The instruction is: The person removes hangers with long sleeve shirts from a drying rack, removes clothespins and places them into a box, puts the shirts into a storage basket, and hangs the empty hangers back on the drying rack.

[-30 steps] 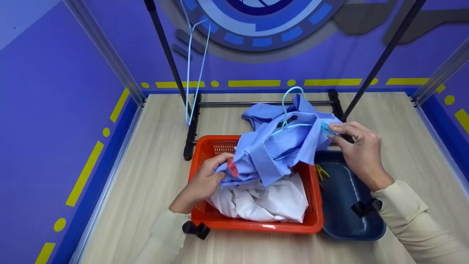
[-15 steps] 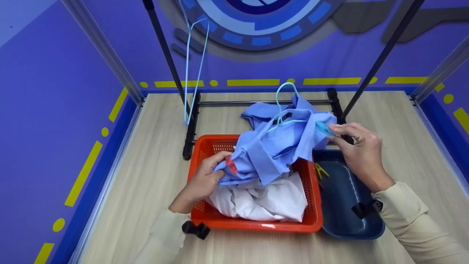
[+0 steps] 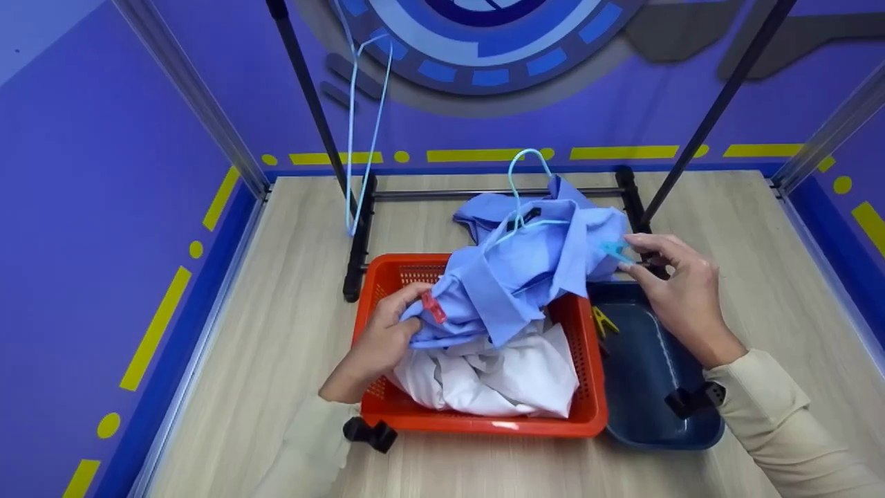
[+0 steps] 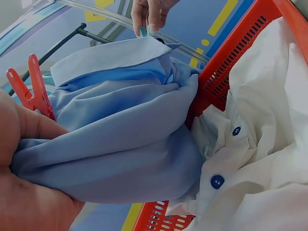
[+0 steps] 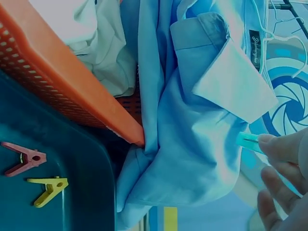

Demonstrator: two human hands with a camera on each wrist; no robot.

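A blue collared shirt [image 3: 532, 263] hangs on a light-blue hanger [image 3: 515, 181] above a red basket. My left hand [image 3: 380, 339] grips the shirt's left shoulder, beside a red clothespin [image 3: 434, 306] clipped there. In the left wrist view the cloth is bunched between thumb and fingers. At the opposite shoulder, my right hand [image 3: 681, 294] pinches a turquoise clothespin [image 3: 612, 250] whose nose is against the fabric. The right wrist view shows the thumb on this clothespin [image 5: 250, 142]; whether its nose bites the cloth I cannot tell.
The red basket [image 3: 600, 394] holds a white garment [image 3: 498, 380] with dark buttons. Right of it, a dark blue tub [image 3: 657, 436] contains a yellow clothespin [image 5: 48, 189] and a pink clothespin [image 5: 24, 159]. Behind stand a black rack [image 3: 484, 195] and another hanger [image 3: 351, 138].
The shirt and its hanger hook have shifted slightly left. Both hands keep their holds, and the right thumb and fingers have spread somewhat wider apart at the turquoise clothespin.
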